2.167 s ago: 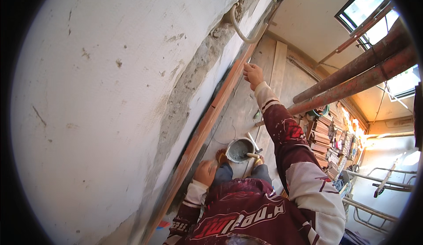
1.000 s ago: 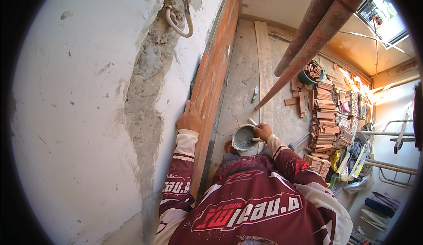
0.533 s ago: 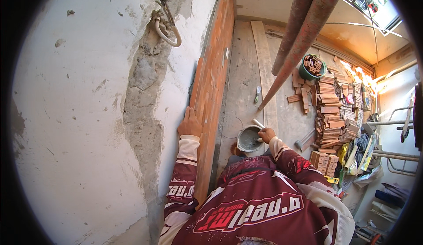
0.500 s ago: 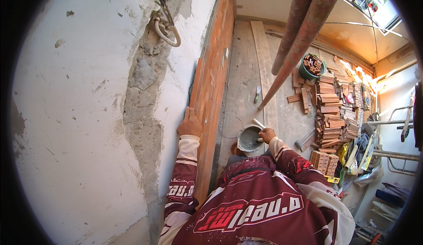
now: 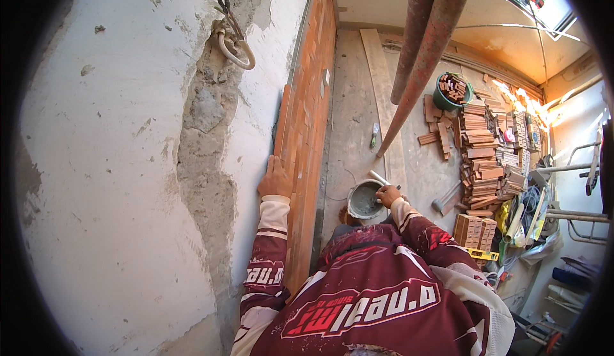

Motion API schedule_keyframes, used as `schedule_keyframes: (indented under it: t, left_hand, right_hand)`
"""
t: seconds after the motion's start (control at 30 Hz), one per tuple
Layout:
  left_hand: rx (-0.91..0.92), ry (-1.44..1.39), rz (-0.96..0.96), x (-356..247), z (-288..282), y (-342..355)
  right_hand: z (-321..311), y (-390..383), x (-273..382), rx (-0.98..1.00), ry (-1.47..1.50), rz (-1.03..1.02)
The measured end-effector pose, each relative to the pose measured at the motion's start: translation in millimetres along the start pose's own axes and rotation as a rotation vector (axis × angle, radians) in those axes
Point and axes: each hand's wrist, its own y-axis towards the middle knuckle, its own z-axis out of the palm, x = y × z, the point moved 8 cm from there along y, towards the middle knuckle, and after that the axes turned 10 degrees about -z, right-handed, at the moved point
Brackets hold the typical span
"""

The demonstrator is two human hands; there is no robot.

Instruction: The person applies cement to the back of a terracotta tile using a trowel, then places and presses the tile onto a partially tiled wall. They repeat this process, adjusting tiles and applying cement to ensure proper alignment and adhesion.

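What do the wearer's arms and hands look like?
Left hand and right hand: both bare, no gloves. Long maroon sleeves, speckled with white, cream cuffs with maroon striping below. Left sleeve: white lettering on the forearm. Right sleeve: red print on the forearm, pale panel higher up.

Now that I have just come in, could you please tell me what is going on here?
A person has the left hand resting on the upper edge of the reddish tiles running along the white wall. The right hand is at the right rim of a bucket of grey paste; whether it grips something is hard to tell. On the floor to the right are stacked reddish tiles and a green tub of broken pieces.
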Motion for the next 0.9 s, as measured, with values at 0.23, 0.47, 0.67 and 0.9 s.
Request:
schedule_keyframes:
  t: [0.23,0.47,0.67,0.9]
  left_hand:
    - [0.052,0.051,-0.020,-10.0,-4.2,0.5]
    - [0.034,0.031,0.000,-10.2,-2.6,-1.1]
    - [0.046,0.065,-0.020,-7.8,-4.8,-3.1]
    - [-0.004,0.098,0.001,-10.9,-2.1,-1.8]
  right_hand:
    - [-14.5,-9.0,-18.6,-0.003,-0.057,0.020]
    - [-59.2,-34.5,-59.1,-0.136,-0.141,0.100]
    - [-86.9,-72.9,-60.3,-0.137,-0.093,0.187]
    - [-81.0,-68.3,-101.9,-0.090,-0.154,0.169]
